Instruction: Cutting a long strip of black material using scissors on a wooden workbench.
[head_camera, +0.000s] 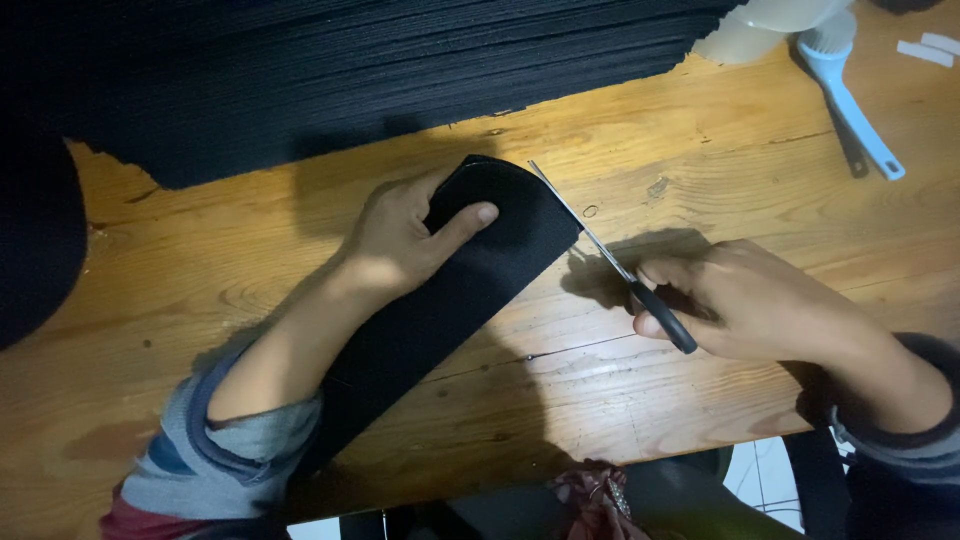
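Head view, near to far. The right hand (760, 300) is clenched around the black handles of a pair of scissors (610, 255); the blades run up and to the left from it, their tips touching the rounded end of a black fabric strip (450, 300). The left hand (410, 235) presses flat on that end, thumb extended across the cloth, gripping nothing else. The strip's long axis runs diagonally from beneath the left forearm up toward the blade tips, so the cut edge lies just left of the right hand. Beyond both hands, a stack of black material (350, 70) covers the wooden table (700, 150); a pale blue brush (850, 90) lies far right.
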